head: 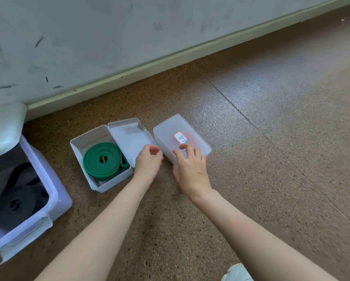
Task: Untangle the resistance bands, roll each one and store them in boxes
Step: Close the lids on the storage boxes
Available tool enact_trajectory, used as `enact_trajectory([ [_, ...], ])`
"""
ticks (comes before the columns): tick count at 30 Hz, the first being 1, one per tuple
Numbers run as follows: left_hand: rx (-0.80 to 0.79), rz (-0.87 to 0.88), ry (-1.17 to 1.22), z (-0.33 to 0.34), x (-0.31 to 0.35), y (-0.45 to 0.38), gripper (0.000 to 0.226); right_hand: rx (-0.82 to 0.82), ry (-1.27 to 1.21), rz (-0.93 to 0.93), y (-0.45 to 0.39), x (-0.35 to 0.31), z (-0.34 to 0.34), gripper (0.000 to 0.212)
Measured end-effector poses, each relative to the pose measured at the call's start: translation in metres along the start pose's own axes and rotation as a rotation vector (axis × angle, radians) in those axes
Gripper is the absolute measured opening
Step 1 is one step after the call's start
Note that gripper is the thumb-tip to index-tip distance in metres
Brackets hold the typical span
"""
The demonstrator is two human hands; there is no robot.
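Head view: your right hand (192,169) sits on the near end of the closed frosted box (182,136), fingers spread and laid flat on its lid, thumb down the near side. They look relaxed and pressing, not wrapped round anything. Probably you're pushing the lid down to seat it or just steadying the box. A reddish tint shows through the lid; I can't tell what's inside. A red-edged label (180,137) with handwriting sits on the lid, just beyond your fingertips.

Your left hand (148,159) is at the gap between this box and the open box (101,157), fingers curled in. It's at the near corner of the flipped-back lid (129,138), but whether it pinches that lid or touches the frosted box's corner, can't tell.

The green band (105,160) lies rolled into a flat coil inside the open box, loose tail tucked along the right wall. It's stored, but the lid isn't shut yet, likely next.

Far left, a bigger clear bin (48,199) holds a rolled black band (16,205), its own lid (3,128) tipped up behind.

Everything sits on a brown speckled floor (251,138) with seam lines. A scuffed grey wall (109,37) and pale baseboard (170,59) run along the far side.
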State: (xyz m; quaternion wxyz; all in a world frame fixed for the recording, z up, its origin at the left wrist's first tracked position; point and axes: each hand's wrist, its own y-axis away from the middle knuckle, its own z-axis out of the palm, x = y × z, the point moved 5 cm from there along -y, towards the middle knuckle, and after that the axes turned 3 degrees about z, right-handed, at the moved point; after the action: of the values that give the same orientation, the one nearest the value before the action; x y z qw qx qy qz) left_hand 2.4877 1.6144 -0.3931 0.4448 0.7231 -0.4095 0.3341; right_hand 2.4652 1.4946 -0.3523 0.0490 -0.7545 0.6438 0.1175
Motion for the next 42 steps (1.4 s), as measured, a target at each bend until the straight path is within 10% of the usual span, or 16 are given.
enact_trajectory([
  [5,0.153,0.399,-0.620,-0.079,-0.018,0.039,0.024,-0.242,-0.678,0.345,0.004,-0.039,0.045,0.035],
  [8,-0.032,0.371,-1.109,-0.104,-0.045,0.044,0.044,-0.340,-1.456,0.833,-0.010,-0.065,0.072,0.047],
  [11,-0.225,0.289,-1.180,-0.112,-0.067,0.046,0.054,-0.180,-1.689,0.947,-0.021,-0.079,0.081,0.044],
  [16,-0.010,0.369,-1.094,-0.131,-0.077,0.063,0.043,-0.131,-1.150,0.561,-0.010,-0.086,0.065,0.020],
  [21,0.185,-0.116,-0.087,-0.138,-0.088,0.067,0.052,0.016,-0.544,0.030,0.008,-0.085,0.033,0.038],
  [25,0.208,-0.364,0.730,-0.124,-0.086,0.050,0.041,-0.370,-0.057,-0.240,0.023,-0.081,0.051,0.066],
  [42,0.176,-0.424,0.189,-0.131,-0.075,0.059,0.034,-0.622,0.156,-0.162,0.020,-0.106,0.030,0.061],
])
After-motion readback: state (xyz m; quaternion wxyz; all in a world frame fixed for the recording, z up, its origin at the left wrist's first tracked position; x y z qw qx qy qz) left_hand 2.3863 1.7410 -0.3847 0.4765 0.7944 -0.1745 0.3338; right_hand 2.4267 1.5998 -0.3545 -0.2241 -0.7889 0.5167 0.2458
